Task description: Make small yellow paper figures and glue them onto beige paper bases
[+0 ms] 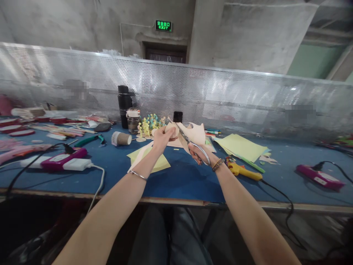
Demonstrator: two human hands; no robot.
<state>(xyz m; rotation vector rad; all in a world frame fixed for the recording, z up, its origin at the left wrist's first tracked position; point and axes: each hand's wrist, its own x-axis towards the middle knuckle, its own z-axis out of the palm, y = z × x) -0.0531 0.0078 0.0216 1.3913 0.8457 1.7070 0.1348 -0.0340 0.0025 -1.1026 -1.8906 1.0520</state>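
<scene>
Head view, seated worker, 2 bare forearms reaching over a blue desk (182, 180).

Left hand (162, 138): grip closed on a rounded end of peach card (193, 133), fingers wrapped around it, held up off the desk. Silver bangle (138, 175) on that wrist.

Right hand (199, 154): grip closed through the loops of steel scissors (190, 142), blades angled up and left, meeting the card's edge. Beaded bracelet (217, 164) on that wrist.

The card hangs in the air between both hands, its outline irregular and partly cut into curves.

Below the hands lies 1 yellow-green paper sheet (149, 162). More pale yellow sheets (239, 147) sit right of the right hand, beside a yellow-handled tool (244, 171) with a black cord.

Far side of desk: black thermos (124, 106), glass jar (134, 121), cluster of small yellow and teal figures (147, 127), kraft paper cup (121, 138) on its side. At left, a magenta device (63, 158) is wired to a white adapter (77, 164). A second magenta device (320, 176) sits far right. A perforated metal screen (176, 88) runs behind the desk, under a green exit sign (163, 25).
</scene>
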